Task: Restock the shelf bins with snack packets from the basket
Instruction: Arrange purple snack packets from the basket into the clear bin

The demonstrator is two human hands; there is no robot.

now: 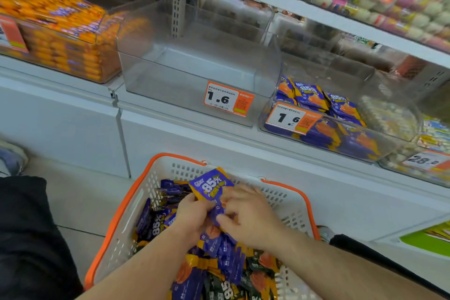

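A white basket with an orange rim (126, 204) stands on the floor below the shelf, filled with several purple and dark snack packets (226, 265). Both hands are over it. My left hand (192, 219) grips a bunch of purple packets marked 85% (210, 184), whose top sticks up above my fingers. My right hand (248, 219) pinches the same bunch from the right side. Straight above, an empty clear bin (194, 61) with a 1.6 price tag sits on the shelf. The bin to its right (323, 114) holds the same kind of purple packets.
A clear bin of orange packets (60, 34) stands at the left of the shelf. Further bins of pale sweets (389, 117) sit at the right, and an upper shelf (316, 10) overhangs them. My dark-clothed knee (29, 238) is left of the basket.
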